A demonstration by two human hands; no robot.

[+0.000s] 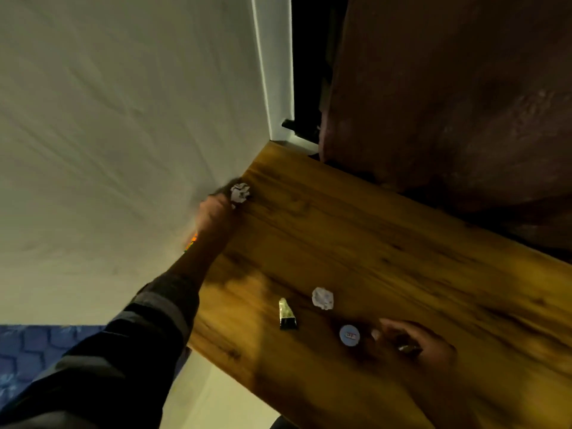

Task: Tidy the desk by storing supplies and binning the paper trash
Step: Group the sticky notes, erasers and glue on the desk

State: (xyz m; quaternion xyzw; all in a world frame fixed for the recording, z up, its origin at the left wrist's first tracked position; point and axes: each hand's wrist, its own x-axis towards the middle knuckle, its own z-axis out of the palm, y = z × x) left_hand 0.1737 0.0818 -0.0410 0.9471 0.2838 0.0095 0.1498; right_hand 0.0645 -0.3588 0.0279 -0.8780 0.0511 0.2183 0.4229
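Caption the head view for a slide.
Left hand reaches a crumpled white paper ball at the wooden desk edge; right hand rests nearby.

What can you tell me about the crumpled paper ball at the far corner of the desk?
The crumpled paper ball is white, creased and roughly round. It sits at the far left corner of the wooden desk, close to the white wall. The left hand reaches it, its fingers at the ball; blur hides whether they grip it.
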